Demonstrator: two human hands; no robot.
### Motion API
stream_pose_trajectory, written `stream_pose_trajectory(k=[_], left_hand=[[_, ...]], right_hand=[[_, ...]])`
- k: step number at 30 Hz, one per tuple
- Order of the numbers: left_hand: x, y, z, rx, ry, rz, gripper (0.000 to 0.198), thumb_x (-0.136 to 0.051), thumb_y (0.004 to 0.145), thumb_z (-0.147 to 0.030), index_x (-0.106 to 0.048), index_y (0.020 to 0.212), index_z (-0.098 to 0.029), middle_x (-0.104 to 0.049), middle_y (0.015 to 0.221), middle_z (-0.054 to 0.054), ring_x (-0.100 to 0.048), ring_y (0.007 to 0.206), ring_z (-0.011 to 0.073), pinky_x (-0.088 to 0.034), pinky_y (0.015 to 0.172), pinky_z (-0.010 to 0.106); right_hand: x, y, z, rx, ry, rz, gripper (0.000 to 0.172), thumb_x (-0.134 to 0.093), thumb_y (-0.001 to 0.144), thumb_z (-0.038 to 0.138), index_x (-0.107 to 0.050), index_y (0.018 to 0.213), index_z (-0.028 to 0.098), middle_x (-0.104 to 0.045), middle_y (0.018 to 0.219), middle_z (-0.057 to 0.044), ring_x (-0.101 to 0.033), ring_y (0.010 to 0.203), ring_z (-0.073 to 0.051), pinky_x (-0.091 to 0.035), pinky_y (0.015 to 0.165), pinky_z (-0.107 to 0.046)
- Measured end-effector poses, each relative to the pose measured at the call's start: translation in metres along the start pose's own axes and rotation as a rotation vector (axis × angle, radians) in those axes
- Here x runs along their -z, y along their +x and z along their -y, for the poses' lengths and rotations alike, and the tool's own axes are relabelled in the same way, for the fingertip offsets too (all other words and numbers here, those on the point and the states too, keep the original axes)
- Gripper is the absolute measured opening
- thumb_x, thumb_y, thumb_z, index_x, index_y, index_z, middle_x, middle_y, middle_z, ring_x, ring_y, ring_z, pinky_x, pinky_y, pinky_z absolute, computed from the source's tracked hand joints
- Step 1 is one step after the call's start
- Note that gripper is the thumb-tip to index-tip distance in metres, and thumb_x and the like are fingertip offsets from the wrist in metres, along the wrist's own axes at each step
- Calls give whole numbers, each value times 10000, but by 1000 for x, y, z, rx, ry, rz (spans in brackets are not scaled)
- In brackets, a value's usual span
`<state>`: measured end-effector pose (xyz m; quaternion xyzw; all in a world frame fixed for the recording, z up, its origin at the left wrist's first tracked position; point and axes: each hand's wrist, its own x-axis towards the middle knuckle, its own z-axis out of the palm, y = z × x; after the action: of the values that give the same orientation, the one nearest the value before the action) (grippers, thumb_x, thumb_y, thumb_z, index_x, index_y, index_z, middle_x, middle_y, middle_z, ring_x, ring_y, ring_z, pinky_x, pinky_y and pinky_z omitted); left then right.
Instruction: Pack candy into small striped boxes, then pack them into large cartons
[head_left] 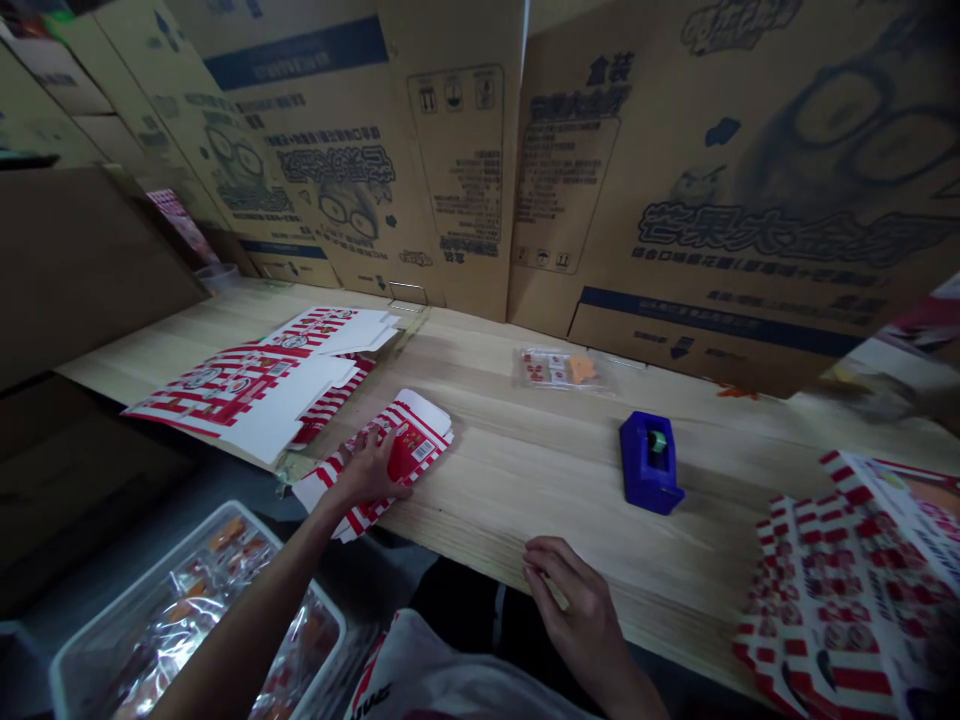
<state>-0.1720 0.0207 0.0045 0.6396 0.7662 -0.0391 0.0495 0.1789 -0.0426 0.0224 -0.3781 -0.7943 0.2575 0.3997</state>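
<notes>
Carton (418, 448): red and white stripes. Sheets (262, 385): white, red-striped. Dispenser (639, 478): blue. Desk (517, 460): pale wood grain. Bin (140, 588): white. Cardboard (465, 130): brown, blue bands.

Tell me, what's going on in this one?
A person's left hand lies on a red-and-white carton at the front of the table. The right hand is by the table's front edge, with nothing visible in it. Flat printed sheets lie farther left, a blue tape dispenser stands to the right, and striped cartons are piled at far right. A bin of wrapped items sits below, at left.
</notes>
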Motion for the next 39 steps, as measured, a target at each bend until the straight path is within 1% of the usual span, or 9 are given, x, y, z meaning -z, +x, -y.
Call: stream_pose_trajectory(k=[7, 14, 19, 24, 26, 28, 30, 35, 39], left_hand=[[1, 0, 2, 41, -84, 83, 1218, -777, 488, -580, -226, 1492, -164, -137, 1543, 279, -99, 1397, 524, -180, 1004, 727], [8, 5, 18, -5, -223, 4, 1087, -777, 503, -560, -335, 1440, -230, -303, 1502, 180, -287, 1355, 444, -305, 1034, 592], [41, 0, 22, -28, -353, -113, 1043, -757, 557, -544, -334, 1426, -151, -423, 1418, 174, -403, 1308, 371, -353, 1061, 486], [87, -27, -18, -116, -492, -236, 1177, -803, 534, -455, -177, 1491, -176, -401, 1458, 157, -407, 1322, 365, -327, 1095, 506], [94, -40, -43, -163, -551, -261, 1219, -825, 508, -436, -159, 1497, -181, -386, 1472, 157, -403, 1327, 368, -333, 1097, 507], [90, -52, -68, -217, -598, -245, 1226, -839, 494, -430, -174, 1496, -187, -385, 1474, 162, -395, 1332, 375, -345, 1092, 512], [80, -61, -91, -260, -644, -214, 1190, -837, 512, -408, -196, 1491, -188, -399, 1464, 172, -397, 1333, 374, -360, 1082, 515], [55, -65, -119, -194, -842, -191, 946, -794, 596, -349, -359, 1422, -200, -467, 1427, 140, -435, 1316, 338, -374, 1080, 491], [45, -54, -124, -161, -1289, 28, 437, -727, 700, -371, -643, 1084, -182, -717, 1019, 77, -677, 931, 265, -537, 846, 409]], right_hand=[[-5, -4, -9, -18, -6, 29, 172, -486, 924, 182, -654, 901, 210, -658, 912, -72, -669, 813, -182, -561, 695, -272], [-10, -9, -14, -76, 24, 106, 178, -462, 938, 200, -629, 878, 211, -642, 907, -69, -650, 820, -185, -549, 712, -293], [-11, -5, -15, -143, 154, 99, 190, -480, 933, 236, -648, 849, 210, -656, 875, -67, -648, 784, -180, -544, 688, -281], [-22, 27, -16, -352, 451, 56, 209, -627, 851, 387, -680, 891, 188, -703, 884, -85, -683, 829, -209, -568, 747, -321], [-29, 45, -13, -440, 655, 38, 387, -716, 764, 451, -654, 1044, 191, -706, 1027, -119, -684, 957, -250, -563, 840, -386], [-35, 62, -9, -462, 835, 24, 604, -784, 676, 474, -590, 1183, 210, -658, 1188, -141, -637, 1096, -281, -531, 917, -439], [-37, 74, -4, -449, 944, 31, 655, -802, 658, 455, -562, 1221, 221, -637, 1239, -129, -616, 1136, -278, -504, 961, -453], [-25, 70, -6, -553, 1028, -85, 420, -790, 691, 358, -652, 1047, 184, -724, 1066, -84, -686, 966, -251, -534, 899, -409], [-11, 54, -23, -633, 1024, -199, 299, -808, 658, 343, -711, 881, 169, -756, 873, -57, -705, 779, -239, -560, 771, -389]])
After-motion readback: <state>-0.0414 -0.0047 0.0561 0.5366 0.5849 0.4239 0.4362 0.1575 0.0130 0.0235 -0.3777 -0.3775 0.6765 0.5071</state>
